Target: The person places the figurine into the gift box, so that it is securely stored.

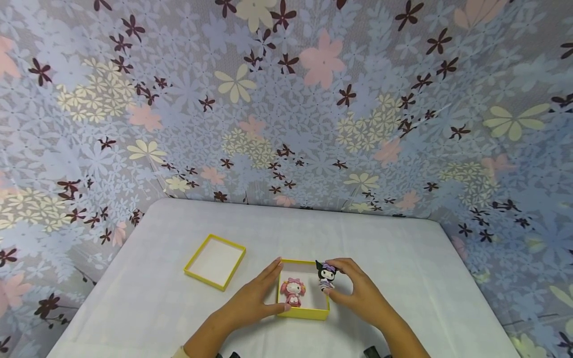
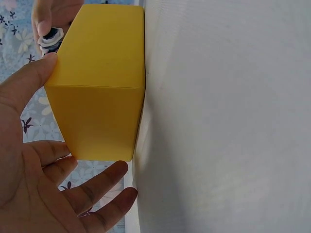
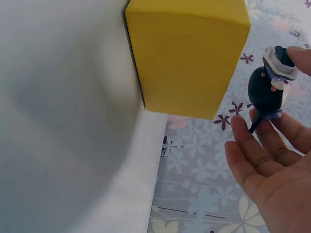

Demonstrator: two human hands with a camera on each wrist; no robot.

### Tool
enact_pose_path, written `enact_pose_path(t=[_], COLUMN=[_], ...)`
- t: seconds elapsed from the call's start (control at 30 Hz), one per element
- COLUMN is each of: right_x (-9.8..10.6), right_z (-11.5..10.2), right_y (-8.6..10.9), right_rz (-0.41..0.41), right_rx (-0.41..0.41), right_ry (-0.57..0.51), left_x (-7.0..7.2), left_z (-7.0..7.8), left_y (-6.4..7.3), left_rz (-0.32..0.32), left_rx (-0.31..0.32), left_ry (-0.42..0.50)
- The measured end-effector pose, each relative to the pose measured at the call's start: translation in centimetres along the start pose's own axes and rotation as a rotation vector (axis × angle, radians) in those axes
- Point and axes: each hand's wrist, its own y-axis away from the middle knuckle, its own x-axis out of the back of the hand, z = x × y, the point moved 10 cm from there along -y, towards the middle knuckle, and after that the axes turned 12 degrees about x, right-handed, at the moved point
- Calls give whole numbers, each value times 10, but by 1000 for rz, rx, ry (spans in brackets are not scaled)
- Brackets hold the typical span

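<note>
A yellow open-topped box (image 1: 305,314) with a white inside stands near the table's front. My left hand (image 1: 251,304) holds it by its left side, thumb on the front rim and a fingertip at the back corner. Inside, on the left, lies a pink figurine (image 1: 293,293) with a white face. My right hand (image 1: 361,293) pinches a black-and-white figurine (image 1: 327,276) between thumb and fingers, over the box's right side. In the right wrist view this figurine (image 3: 266,90) shows its dark, rounded back, beside the box's outer wall (image 3: 187,63).
A shallow yellow-rimmed lid (image 1: 215,262), its white inside facing up, lies left of the box and farther back. White cloth covers the table (image 1: 380,243). Behind it hangs a flower-patterned curtain (image 1: 286,124). Dark objects (image 1: 371,352) show at the bottom edge near the wrists.
</note>
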Motion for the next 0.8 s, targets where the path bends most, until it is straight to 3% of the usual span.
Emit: enact_pose_path(t=[0.53,0.8], right_x=[-21,-25], right_z=[-14,-16], right_y=[-8,-10], right_rz=[-81,-86], right_rx=[93,151], right_ry=[33,169], left_x=[1,1], left_z=[0,2], left_y=[-1,0], left_rz=[3,14], left_rx=[-10,-34], left_ry=[2,8])
